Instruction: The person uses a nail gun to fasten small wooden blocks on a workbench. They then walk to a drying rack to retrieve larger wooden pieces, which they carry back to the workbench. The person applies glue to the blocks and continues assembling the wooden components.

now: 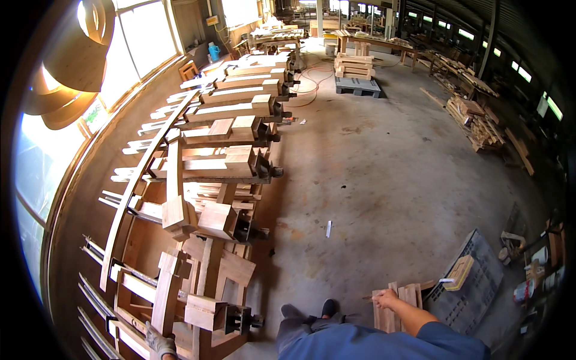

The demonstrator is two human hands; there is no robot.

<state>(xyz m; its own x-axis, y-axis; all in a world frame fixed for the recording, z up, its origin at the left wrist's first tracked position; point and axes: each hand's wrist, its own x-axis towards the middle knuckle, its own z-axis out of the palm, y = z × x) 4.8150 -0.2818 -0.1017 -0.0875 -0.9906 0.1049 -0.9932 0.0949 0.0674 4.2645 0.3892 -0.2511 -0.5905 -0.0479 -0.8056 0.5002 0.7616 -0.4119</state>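
Observation:
At the lower left my left hand (160, 342), in a pale grey glove, closes round the near end of a wooden beam (164, 303) with a blocky far end. That beam lies across the wooden frames of the clamp rack. Out to the right, my bare right hand (385, 298) has its fingers drawn together above a small stack of wooden boards (410, 297). A thin, dark tip shows at its fingertips, too small to name. Beside the left hand, a short wooden block (204, 312) sits against a black clamp head (241, 321).
A long row of bar clamps with wooden blocks (240, 159) runs away along the windows. On my right a grey plastic pallet (471, 288) leans, with a yellowish block (459, 273) on it. Farther off are stacked wood (354, 65) and a lumber pile (474, 120).

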